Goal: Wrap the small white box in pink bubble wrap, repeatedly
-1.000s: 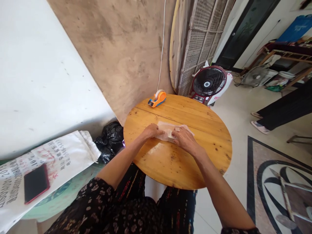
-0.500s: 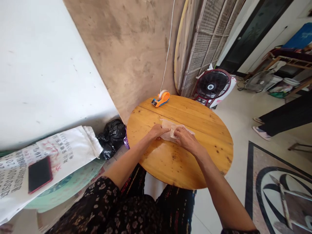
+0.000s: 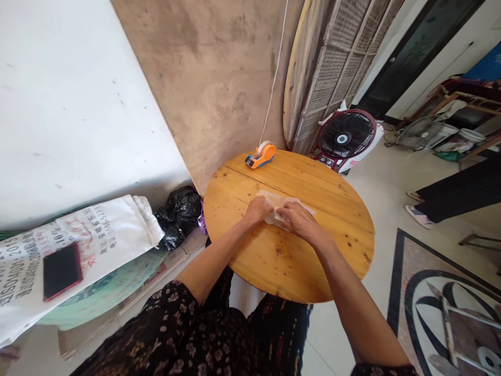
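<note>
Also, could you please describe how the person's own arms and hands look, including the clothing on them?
The left grip and right grip are ungloved human hands, with no watch or bracelet visible; a ring is too small to tell. Both forearms are bare. The left sleeve is black with small pale flowers, and the right sleeve barely shows.

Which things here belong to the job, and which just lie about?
Seemingly in use:
translucent whitish sheet, touched by left hand and right hand
round brown wooden table
perhaps orange-blue tape dispenser

Lying about:
red-edged black phone
white printed sack
black plastic bag
</note>
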`<action>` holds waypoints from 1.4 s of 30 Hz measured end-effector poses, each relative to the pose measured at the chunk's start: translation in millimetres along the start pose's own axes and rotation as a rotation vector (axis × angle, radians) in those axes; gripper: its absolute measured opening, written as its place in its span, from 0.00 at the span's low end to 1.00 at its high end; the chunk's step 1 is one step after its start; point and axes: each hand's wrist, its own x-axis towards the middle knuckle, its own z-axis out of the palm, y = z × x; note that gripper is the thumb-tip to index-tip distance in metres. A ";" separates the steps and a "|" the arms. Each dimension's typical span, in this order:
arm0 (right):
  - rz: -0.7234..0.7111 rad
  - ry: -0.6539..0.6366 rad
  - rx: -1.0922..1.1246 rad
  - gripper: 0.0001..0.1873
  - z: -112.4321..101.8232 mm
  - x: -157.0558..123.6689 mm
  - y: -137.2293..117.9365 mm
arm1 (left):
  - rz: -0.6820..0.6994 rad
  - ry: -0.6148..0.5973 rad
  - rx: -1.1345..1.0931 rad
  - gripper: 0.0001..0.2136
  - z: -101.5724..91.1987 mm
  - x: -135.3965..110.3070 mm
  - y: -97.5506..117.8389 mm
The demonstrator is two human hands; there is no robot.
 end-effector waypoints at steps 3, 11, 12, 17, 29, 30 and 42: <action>-0.003 -0.005 -0.013 0.11 -0.1 1.5 0.0 | -0.027 0.021 -0.090 0.02 4.7 -1.6 2.4; 0.000 -0.037 -0.020 0.12 -7.4 2.9 -3.7 | -0.123 0.010 -0.290 0.04 8.9 -8.6 17.9; -0.001 -0.040 -0.027 0.12 -9.0 3.1 -4.3 | -0.124 0.003 -0.305 0.05 9.0 -8.8 19.1; -0.007 -0.024 -0.001 0.09 -10.7 0.7 -4.3 | -0.101 -0.038 -0.342 0.08 7.0 -10.6 26.1; 0.083 0.168 0.216 0.17 12.8 -10.7 4.9 | 0.014 -0.117 -0.280 0.11 6.7 -13.3 32.5; 0.072 0.182 0.228 0.18 13.6 -11.1 5.6 | 0.021 -0.123 -0.264 0.11 6.8 -13.2 33.1; -0.025 0.313 0.383 0.27 19.0 -14.2 7.4 | 0.126 -0.272 0.028 0.10 -2.2 -13.6 47.9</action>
